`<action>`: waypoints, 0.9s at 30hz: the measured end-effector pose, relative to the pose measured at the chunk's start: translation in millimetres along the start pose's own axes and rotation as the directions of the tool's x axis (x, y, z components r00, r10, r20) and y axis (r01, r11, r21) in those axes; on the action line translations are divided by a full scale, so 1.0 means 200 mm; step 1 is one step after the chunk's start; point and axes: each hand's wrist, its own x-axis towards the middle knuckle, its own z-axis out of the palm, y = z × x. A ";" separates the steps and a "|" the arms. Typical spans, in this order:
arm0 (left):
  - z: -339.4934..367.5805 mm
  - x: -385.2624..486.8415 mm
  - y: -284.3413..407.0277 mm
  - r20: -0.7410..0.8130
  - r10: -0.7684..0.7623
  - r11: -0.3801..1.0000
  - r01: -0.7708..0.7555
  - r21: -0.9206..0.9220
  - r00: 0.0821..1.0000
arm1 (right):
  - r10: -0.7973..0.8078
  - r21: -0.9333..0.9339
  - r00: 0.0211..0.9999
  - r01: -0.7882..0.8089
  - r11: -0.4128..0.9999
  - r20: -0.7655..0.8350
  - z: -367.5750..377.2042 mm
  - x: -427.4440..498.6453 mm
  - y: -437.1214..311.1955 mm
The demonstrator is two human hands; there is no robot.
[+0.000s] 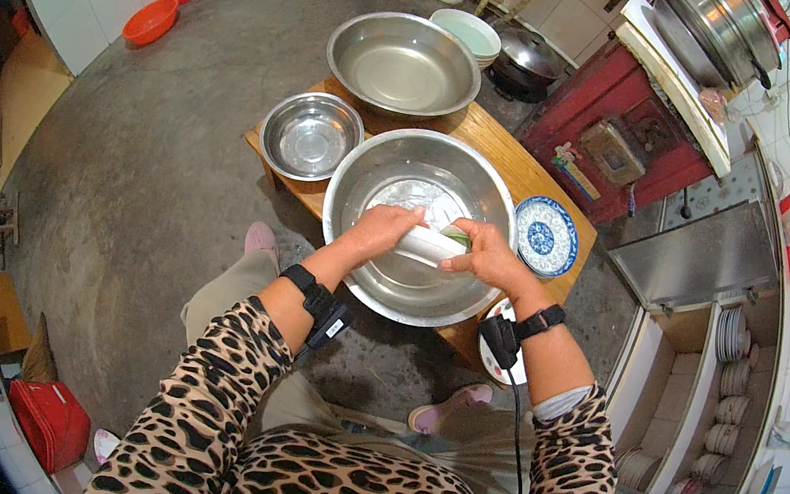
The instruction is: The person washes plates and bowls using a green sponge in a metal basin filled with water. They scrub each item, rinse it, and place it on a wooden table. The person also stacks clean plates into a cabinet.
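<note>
A white bowl [431, 247], tipped on its side, is held between my two hands over a large stainless steel basin [346, 198]. My left hand [383, 232] grips the bowl's left end. At its right end, my right hand [483, 253] grips the rim, with a green scrub pad or cloth [456, 235] tucked under the fingers against the bowl. Water appears to lie in the basin beneath. Just right of my right hand, blue-and-white patterned plates [545, 238] are stacked on the low wooden table [490, 139]. My fingers partly hide the bowl and the pad.
A smaller steel basin [311, 135] stands left and a wide basin of water [404, 66] behind. Beyond are pale bowls [468, 34] and a lidded black pan [529, 61]. White dishes [497, 364] sit near my right wrist. Right is an open cabinet [685, 394] holding stacked dishes.
</note>
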 end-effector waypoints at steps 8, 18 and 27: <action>-0.02 -0.03 0.08 0.061 0.008 0.949 -0.027 0.313 0.998 | 0.122 0.490 0.988 -0.061 0.870 -0.094 -0.03 0.11 0.18; -0.01 0.05 -0.05 -0.193 -0.188 0.930 0.112 -0.350 0.963 | 0.697 0.841 0.515 0.098 0.531 -0.500 0.27 0.23 0.62; -0.06 0.01 0.02 -0.101 -0.287 0.785 0.173 -0.595 0.953 | 0.260 0.798 0.786 0.430 0.422 -0.561 0.43 0.10 0.17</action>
